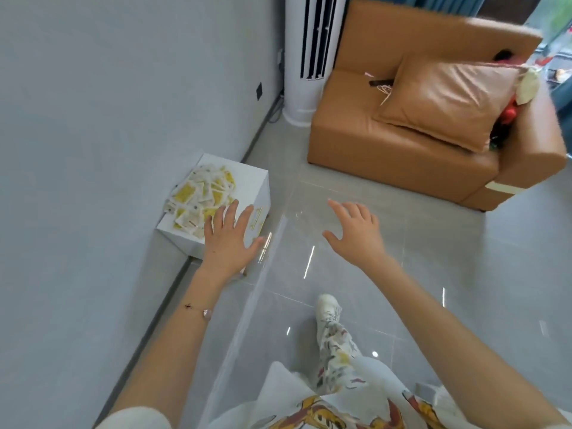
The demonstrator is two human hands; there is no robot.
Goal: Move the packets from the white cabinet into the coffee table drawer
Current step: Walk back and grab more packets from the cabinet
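Observation:
A low white cabinet (250, 184) stands on the floor against the left wall. On its top lies a heap of several yellow-and-white packets (201, 196). My left hand (230, 236) hovers over the cabinet's near right corner, fingers spread and empty, just beside the heap. Further right, my right hand (356, 230) is held out above the floor tiles, fingers also apart and holding nothing. No coffee table or drawer is in view.
A tan leather sofa (402, 150) with a cushion (448, 100) fills the back right. A white tower air conditioner (309, 57) stands in the corner beside it. Grey floor tiles (402, 289) stretch ahead, and my own leg and white shoe (328, 308) show below.

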